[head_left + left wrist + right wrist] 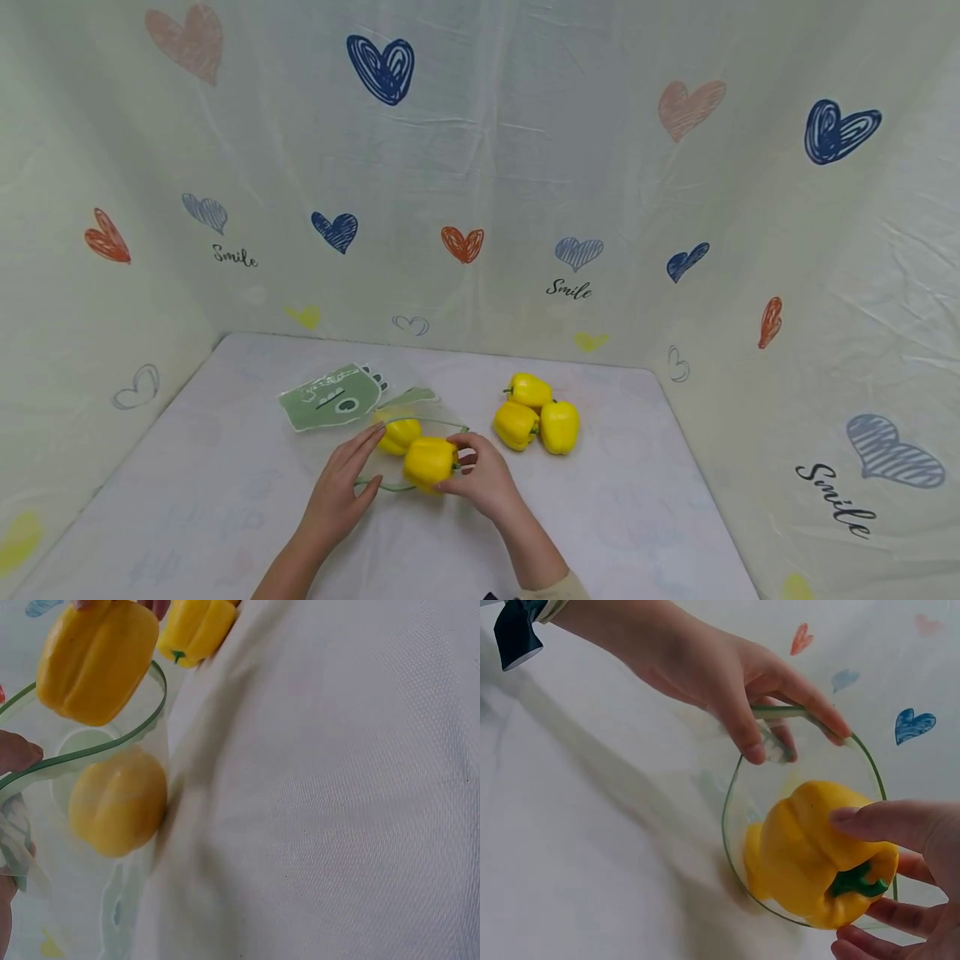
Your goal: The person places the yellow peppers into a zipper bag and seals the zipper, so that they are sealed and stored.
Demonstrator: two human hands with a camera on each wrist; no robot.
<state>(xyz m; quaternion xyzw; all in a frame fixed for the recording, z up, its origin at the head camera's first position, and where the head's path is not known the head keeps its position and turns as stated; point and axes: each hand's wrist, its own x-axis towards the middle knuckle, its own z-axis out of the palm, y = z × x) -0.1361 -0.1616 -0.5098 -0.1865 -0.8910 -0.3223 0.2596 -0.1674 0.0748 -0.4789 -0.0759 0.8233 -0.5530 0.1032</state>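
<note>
My left hand (341, 487) holds the mouth of a clear plastic bag (330, 404) with a green rim and a green cartoon print. Its thumb and forefinger are spread along the rim, which stands wide. Inside the bag lies one yellow bell pepper (120, 802), seen through the plastic. With thumb and fingers, my right hand (487, 479) grips another yellow bell pepper (817, 847) around its stem end. That pepper is at the bag's mouth, its green stem facing the right palm and its blunt end toward the bag.
Three more yellow bell peppers (517, 425) sit grouped on the white tabletop (622, 508), to the right of the bag. A pale curtain (480, 167) printed with hearts and "Smile" rises behind the table and along both sides.
</note>
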